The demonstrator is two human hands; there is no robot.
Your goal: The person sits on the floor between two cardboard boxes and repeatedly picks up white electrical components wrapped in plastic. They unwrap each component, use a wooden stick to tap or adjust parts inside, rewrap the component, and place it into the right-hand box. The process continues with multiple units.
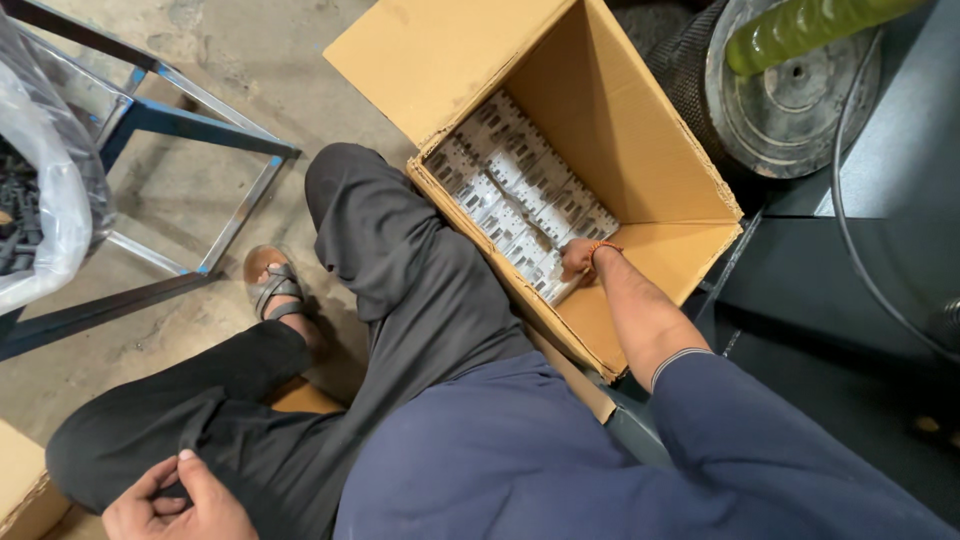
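Note:
An open cardboard box (640,150) stands on the floor to my right, its bottom covered with rows of small white boxes (515,185). My right hand (577,258) reaches down inside, fingers pressed on a white box at the near end of a row; whether it grips that box I cannot tell. An orange thread band circles that wrist. My left hand (175,500) rests low at the left on my black trouser knee, fingers curled around nothing. I sit with my legs folded, one sandalled foot (275,290) on the concrete.
A metal frame with blue bars (190,120) stands at the left, next to a clear plastic bag of dark parts (35,200). A dark machine with a round metal disc (790,90) and a green hose rises behind the box. Another carton corner (20,480) shows bottom left.

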